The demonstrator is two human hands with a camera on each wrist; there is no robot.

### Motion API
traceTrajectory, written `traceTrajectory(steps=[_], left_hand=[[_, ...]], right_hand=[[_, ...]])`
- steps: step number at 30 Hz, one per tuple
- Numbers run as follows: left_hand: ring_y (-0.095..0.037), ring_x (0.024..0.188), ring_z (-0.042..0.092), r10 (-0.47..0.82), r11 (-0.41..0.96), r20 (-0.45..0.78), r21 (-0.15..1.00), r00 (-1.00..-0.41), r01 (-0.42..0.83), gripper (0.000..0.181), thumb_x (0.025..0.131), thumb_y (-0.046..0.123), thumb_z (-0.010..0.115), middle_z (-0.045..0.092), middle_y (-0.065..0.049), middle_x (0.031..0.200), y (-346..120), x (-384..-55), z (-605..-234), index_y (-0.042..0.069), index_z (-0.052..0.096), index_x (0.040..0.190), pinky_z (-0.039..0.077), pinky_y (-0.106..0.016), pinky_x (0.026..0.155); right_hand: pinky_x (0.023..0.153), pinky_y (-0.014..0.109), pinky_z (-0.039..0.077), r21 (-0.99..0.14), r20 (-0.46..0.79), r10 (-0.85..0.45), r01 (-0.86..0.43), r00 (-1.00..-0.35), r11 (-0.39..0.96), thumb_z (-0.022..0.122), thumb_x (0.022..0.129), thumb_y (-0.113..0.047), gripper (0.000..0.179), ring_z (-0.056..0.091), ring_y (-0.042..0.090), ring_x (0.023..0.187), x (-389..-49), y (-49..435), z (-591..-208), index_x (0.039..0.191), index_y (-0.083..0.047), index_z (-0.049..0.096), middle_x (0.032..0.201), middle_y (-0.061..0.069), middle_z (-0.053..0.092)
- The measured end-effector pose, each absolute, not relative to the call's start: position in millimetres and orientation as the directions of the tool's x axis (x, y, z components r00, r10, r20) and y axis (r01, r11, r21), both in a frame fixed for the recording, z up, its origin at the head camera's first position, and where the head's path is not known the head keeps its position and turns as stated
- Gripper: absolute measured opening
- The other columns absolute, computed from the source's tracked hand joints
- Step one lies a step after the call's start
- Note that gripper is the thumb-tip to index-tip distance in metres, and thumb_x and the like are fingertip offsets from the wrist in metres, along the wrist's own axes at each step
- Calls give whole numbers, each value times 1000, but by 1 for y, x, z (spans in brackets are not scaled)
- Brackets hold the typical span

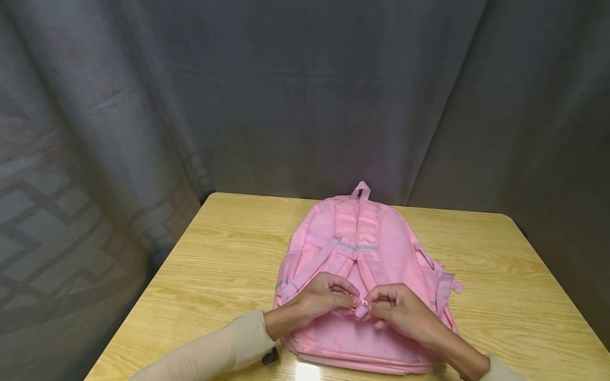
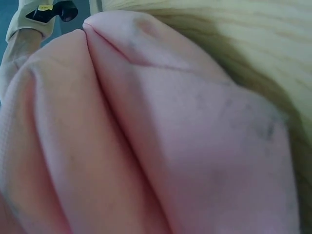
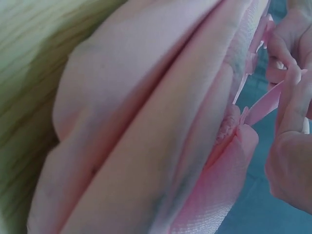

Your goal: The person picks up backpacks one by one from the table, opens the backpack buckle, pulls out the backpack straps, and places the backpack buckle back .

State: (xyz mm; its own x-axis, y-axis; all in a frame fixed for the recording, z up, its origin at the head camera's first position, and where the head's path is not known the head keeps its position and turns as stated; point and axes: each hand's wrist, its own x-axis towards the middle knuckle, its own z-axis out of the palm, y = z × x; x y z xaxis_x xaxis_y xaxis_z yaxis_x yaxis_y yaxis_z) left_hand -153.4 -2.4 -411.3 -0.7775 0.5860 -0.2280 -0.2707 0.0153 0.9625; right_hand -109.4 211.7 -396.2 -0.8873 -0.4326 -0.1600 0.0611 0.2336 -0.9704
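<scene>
A pink backpack (image 1: 329, 227) lies on the table with its shoulder straps facing up and its top loop toward the curtain. Over its lower middle, both hands meet at a small pink buckle (image 1: 363, 309) on a strap. My left hand (image 1: 329, 293) pinches it from the left with thumb and fingertips. From the right, my right hand (image 1: 400, 312) pinches its other side, fingers bent. The right wrist view shows a thin pink strap (image 3: 265, 103) running up to the fingers. Folded pink fabric of the bag (image 2: 122, 122) fills most of the left wrist view, hiding the left fingers.
The wooden table (image 1: 229, 248) extends on both sides of the backpack. A grey curtain (image 1: 305, 106) hangs behind it and down the left side. A loose side strap (image 1: 445, 288) sticks out at the bag's right.
</scene>
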Motion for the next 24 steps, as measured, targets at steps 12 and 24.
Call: traceTrajectory(steps=[12,24], left_hand=[[-14,73,70,592,4,-211,966,-778,-259,20,83,-3,72,74,-11,83,-4,-152,-411,-10,69,101,63,-33,76],[-33,75,73,556,49,-102,995,-825,-90,12,81,1,76,74,-16,78,-1,-145,-409,-3,70,91,63,-36,68]], right_hand=[[68,34,62,-972,-142,-505,23,-851,235,60,97,-10,16,70,16,86,-110,215,-392,99,4,69,94,19,73],[57,29,60,-940,-293,-453,166,-842,299,58,96,-8,16,72,25,82,-113,211,-377,98,6,66,81,7,69]])
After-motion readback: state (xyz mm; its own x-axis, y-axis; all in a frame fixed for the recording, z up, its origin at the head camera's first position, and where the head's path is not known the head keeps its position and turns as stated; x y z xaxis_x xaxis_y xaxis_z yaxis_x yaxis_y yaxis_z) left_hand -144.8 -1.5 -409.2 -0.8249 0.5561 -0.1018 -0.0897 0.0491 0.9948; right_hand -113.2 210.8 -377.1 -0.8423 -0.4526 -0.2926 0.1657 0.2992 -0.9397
